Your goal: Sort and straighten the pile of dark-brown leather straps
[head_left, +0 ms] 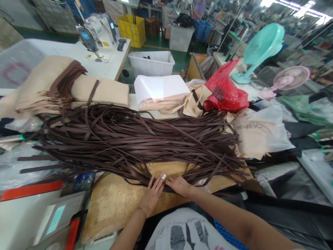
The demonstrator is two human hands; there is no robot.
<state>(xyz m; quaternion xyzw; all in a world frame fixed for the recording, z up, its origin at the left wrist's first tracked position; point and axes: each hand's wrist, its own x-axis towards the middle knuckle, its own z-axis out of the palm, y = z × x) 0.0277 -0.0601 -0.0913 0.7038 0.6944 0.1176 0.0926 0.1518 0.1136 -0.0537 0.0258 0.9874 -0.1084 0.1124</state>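
head view, left hand (pixel 153 193) spread on brown straps (pixel 156 139), right hand (pixel 179 185) curled, grip unclear

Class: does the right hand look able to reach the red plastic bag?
Probably not without stretching: the broad heap of dark brown flat straps lies between the right hand and the red plastic bag.
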